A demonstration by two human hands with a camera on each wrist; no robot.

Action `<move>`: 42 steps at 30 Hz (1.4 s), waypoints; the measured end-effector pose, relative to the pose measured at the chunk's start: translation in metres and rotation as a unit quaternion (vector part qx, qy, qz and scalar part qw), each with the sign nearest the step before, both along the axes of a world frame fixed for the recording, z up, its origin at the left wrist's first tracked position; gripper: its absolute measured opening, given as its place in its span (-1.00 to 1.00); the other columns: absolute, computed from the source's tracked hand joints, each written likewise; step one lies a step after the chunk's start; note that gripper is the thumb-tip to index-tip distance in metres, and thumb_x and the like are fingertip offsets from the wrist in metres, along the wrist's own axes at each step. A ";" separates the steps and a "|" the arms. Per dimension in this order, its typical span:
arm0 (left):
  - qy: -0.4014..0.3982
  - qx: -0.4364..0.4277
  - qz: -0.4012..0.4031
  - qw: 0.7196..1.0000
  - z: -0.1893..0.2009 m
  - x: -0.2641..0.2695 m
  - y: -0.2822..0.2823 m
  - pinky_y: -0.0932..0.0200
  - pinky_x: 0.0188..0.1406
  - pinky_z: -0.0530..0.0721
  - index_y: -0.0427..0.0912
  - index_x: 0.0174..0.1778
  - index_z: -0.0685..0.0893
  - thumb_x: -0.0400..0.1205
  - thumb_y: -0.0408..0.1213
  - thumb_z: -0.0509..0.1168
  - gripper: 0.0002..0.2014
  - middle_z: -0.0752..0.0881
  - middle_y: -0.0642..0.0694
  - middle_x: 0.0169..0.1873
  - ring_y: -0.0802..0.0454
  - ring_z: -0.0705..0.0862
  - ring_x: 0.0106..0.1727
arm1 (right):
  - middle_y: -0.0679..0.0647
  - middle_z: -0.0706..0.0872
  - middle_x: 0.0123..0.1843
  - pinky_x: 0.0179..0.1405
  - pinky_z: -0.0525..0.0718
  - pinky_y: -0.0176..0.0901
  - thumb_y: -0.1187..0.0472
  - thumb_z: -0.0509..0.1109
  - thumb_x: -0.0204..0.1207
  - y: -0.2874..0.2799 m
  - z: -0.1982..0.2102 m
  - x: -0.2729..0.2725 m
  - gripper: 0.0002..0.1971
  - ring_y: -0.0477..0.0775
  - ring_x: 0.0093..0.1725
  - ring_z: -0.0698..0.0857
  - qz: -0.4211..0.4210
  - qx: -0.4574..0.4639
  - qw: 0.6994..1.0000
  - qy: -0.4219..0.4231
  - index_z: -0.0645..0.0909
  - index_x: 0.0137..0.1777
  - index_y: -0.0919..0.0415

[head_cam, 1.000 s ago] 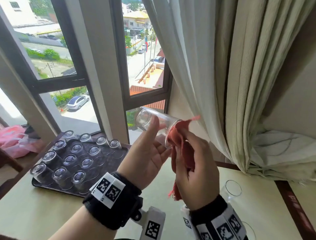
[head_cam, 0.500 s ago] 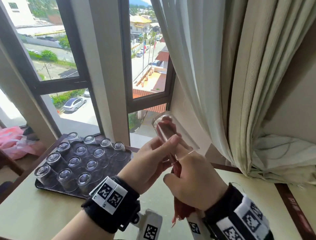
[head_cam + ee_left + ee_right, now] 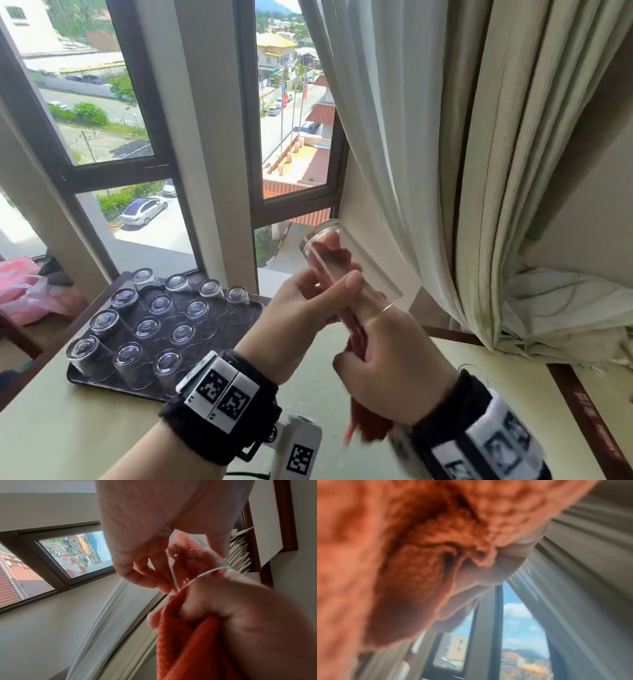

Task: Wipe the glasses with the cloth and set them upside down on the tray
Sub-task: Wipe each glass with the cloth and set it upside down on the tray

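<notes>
My left hand [image 3: 301,308] grips a clear glass [image 3: 370,270] in the air above the table, its base tilted up toward the window. My right hand [image 3: 397,370] holds the red cloth [image 3: 370,428], with its fingers and part of the cloth pushed inside the glass. The left wrist view shows the left hand [image 3: 154,520] curled round the glass [image 3: 187,563], the cloth [image 3: 188,649] passing through the rim, and the right hand [image 3: 240,608] below. The blurred cloth [image 3: 402,547] fills the right wrist view. On the left stands the dark tray [image 3: 113,385] with several upside-down glasses [image 3: 102,323].
A pale curtain [image 3: 445,171] hangs close on the right of the glass, and the window [image 3: 294,120] is behind it. The rim of another glass [image 3: 471,368] peeks out behind my right wrist on the table [image 3: 68,428]. A pink bag [image 3: 20,291] lies far left.
The glass has swung from lying sideways to base up. My right hand has pushed the cloth from the rim deep into the glass. Both hands have shifted slightly right.
</notes>
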State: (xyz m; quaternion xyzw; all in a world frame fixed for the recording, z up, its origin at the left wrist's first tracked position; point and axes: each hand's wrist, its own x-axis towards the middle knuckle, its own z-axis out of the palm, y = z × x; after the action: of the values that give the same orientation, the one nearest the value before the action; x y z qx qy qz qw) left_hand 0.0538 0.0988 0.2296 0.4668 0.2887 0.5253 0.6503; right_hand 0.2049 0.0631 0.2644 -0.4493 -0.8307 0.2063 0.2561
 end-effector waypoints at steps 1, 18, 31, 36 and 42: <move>0.007 -0.005 0.008 1.000 0.000 0.000 0.000 0.12 0.02 0.79 -0.30 0.16 0.78 0.44 0.05 0.62 -0.46 0.88 -0.33 0.04 -0.17 0.87 0.07 | -0.22 0.44 0.72 0.20 0.74 -0.15 0.23 0.35 0.38 0.003 -0.002 0.000 -0.08 0.09 0.12 0.81 -0.022 0.061 0.990 -0.127 0.19 0.78 -0.21; 0.000 0.013 0.058 0.998 0.000 -0.002 0.021 0.05 0.01 0.81 -0.38 0.20 0.71 0.49 0.12 0.66 -0.35 0.87 -0.24 -0.05 -0.13 0.85 0.00 | -0.11 0.68 0.51 0.18 0.84 0.13 0.33 0.38 0.42 0.026 -0.001 0.003 -0.21 0.05 0.20 0.82 0.053 -0.051 0.992 0.102 0.41 0.64 -0.27; -0.105 0.027 -0.022 0.994 0.000 -0.019 0.030 -0.04 0.34 0.74 -0.32 0.40 0.73 0.59 -0.04 0.63 -0.44 0.82 -0.30 0.25 -0.20 0.80 0.30 | 0.56 0.71 -0.03 -0.56 0.68 -0.31 0.27 0.39 0.61 0.033 0.001 -0.015 -0.51 -0.06 -0.52 0.73 0.118 -0.337 0.767 0.534 0.58 0.55 0.26; -0.079 0.060 -0.044 0.994 -0.003 -0.028 0.039 -0.21 0.52 0.66 -0.45 0.55 0.56 0.59 -0.18 0.64 -0.30 0.66 -0.54 0.47 -0.48 0.66 0.50 | 0.30 0.53 -0.34 -0.78 0.49 -0.32 0.01 0.48 0.59 0.044 0.002 -0.018 -0.44 -0.08 -0.75 0.47 0.058 -0.452 0.654 0.604 0.50 0.41 0.41; -0.079 0.021 -0.035 0.996 -0.008 -0.033 0.034 -0.11 0.34 0.69 -0.36 0.42 0.70 0.64 -0.22 0.56 -0.53 0.76 -0.45 0.31 -0.36 0.73 0.34 | 0.40 0.78 0.02 -0.67 0.63 -0.27 0.05 0.45 0.69 0.041 -0.007 -0.035 -0.62 -0.08 -0.62 0.64 -0.017 -0.303 0.755 0.581 0.73 0.37 0.29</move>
State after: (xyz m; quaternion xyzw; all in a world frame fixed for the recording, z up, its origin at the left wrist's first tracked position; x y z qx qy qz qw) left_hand 0.0205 0.1329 0.2217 0.4471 0.2092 0.5437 0.6788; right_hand 0.1703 0.1043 0.2576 -0.3116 -0.4086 0.6642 0.5430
